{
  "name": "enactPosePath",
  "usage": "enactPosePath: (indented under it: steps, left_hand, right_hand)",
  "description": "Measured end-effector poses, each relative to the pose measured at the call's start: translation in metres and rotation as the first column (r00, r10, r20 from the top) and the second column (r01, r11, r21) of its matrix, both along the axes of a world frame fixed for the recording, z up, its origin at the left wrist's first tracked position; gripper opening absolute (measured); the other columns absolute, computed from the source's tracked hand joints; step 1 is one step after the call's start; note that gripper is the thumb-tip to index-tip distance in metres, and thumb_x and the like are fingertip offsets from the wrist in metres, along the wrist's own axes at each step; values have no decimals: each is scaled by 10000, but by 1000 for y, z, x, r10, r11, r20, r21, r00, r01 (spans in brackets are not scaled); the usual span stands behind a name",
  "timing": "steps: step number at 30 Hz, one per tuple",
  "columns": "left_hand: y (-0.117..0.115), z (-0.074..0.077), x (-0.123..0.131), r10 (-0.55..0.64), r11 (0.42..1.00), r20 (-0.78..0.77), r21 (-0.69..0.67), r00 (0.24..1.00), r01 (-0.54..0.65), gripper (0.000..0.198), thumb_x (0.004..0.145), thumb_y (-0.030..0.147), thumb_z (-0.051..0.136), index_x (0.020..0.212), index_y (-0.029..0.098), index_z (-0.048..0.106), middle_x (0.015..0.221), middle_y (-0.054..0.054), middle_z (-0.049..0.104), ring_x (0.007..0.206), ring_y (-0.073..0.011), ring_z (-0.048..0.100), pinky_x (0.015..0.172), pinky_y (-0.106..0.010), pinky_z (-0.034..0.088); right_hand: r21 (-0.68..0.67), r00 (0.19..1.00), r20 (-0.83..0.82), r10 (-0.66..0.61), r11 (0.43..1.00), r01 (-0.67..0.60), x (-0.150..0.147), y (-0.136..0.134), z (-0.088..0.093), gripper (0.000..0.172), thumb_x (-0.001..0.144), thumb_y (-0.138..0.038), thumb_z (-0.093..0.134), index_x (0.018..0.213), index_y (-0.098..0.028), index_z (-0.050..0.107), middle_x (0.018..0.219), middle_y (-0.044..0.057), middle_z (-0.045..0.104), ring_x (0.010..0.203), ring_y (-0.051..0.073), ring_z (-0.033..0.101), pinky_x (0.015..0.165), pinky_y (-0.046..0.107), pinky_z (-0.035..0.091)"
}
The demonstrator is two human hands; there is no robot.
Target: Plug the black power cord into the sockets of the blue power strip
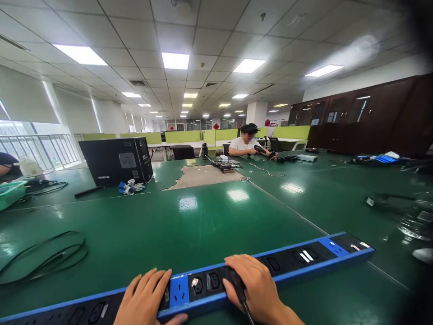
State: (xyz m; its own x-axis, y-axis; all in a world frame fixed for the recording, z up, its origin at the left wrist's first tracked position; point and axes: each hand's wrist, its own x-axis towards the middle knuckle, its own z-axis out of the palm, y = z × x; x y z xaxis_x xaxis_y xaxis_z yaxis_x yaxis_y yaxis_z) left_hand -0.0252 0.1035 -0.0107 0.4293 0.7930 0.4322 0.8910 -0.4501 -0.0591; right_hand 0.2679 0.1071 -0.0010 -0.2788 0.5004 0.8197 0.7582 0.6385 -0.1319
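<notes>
"What's nearest you, and what have your hands got?"

"My left hand [144,298] spans the power strip [203,285], fingers spread over its top, thumb at the near side. My right hand [255,282] is closed round a black plug [235,280], and the cord [248,311] runs from under my palm back toward me."

"How does the strip lie from that right hand?"

"Directly beneath it. The long axis slants from near me, left of my left hand, to farther out, right of my right, so it passes under both. The plug and cord lie across that axis, not along it."

"Is the plug seated?"

"I can't tell; my fingers hide its front end."

"Which hand is closer to the sockets you can see?"

"Depends. The taped black socket [214,280] is just left of my right hand, so that one's nearer. The blue socket panel [179,290] is just beside my left fingers."

"And past the strip?"

"Left of my left hand, a loose cable [57,260] lies looped on the green table [216,216]. Well beyond the left hand stands a computer case [111,160]. Out past my right hand, across the table, a co-worker [245,144] sits with a dark handheld thing [260,149]."
</notes>
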Motion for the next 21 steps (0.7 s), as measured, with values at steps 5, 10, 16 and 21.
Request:
enactPosePath:
  steps: [5,10,16,21]
  left_hand:
    - [-6,3,5,39,999,28,-17,999,-38,685,779,707,552,1251,218,636,1142,-97,701,1019,-296,641,912,-451,492]
    - [-6,3,7,35,999,37,-14,999,-35,680,765,717,557,1232,231,646,1125,-89,702,1003,-305,642,907,-448,485]
    - [-4,4,7,19,1000,7,6,1000,-19,694,779,719,536,1218,194,650,1112,-106,702,989,-316,643,898,-466,482]
    - [-4,2,7,7,1000,1,20,1000,-7,685,786,700,547,1219,178,645,1112,-113,699,994,-315,640,895,-468,479]
  right_hand:
    - [32,999,24,39,999,-40,5,-1,-6,193,840,-228,570,1022,-181,615,877,62,744,789,205,713,803,384,582]
    - [31,997,26,70,997,-71,5,-1,-6,179,879,-273,581,1027,-187,630,875,74,746,794,201,713,779,364,594]
    - [15,993,45,112,994,-113,8,0,-5,194,900,-306,590,1049,-185,620,873,63,740,804,186,708,841,384,588]
    - [38,990,58,130,990,-132,8,2,-8,177,904,-276,596,1054,-183,608,864,50,736,804,172,705,860,382,588]
